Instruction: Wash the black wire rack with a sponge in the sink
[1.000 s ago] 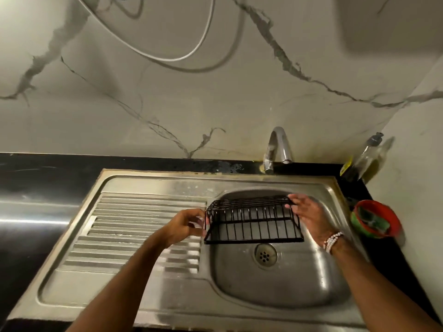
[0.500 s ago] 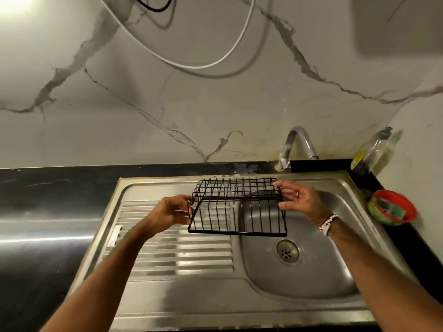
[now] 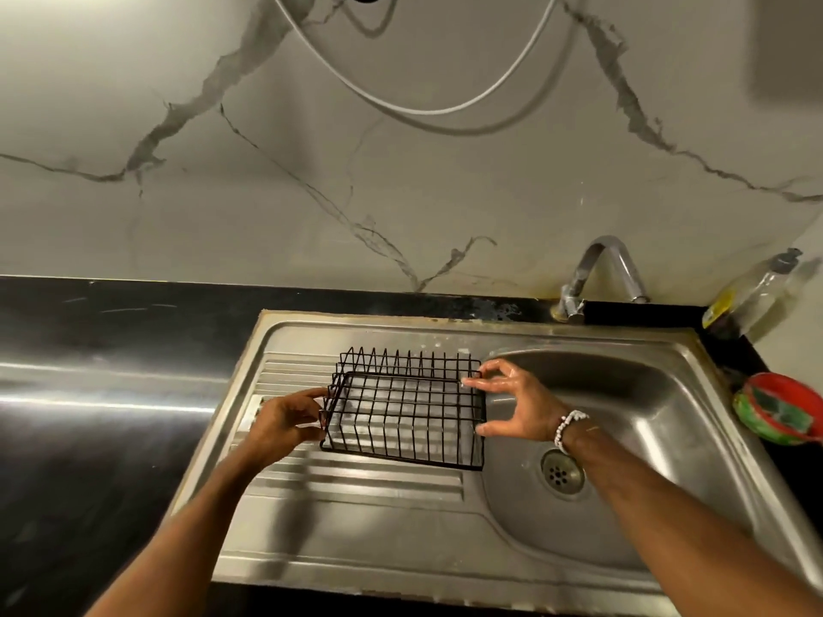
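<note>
A stainless steel sink (image 3: 356,527) with a ribbed drainboard lay in the black counter. The black wire rack (image 3: 403,414) sat over the drainboard, its right end at the basin's edge. The left hand (image 3: 285,423) pinched the rack's left end wires with curled fingers. The right hand (image 3: 519,407) spanned the right end, fingers spread, fingertips on the upper rim and thumb on a lower wire. A round red bowl (image 3: 757,431) held a green scrub pad (image 3: 777,409). The yellow label on the clear plastic bottle (image 3: 757,289) was unreadable.
</note>
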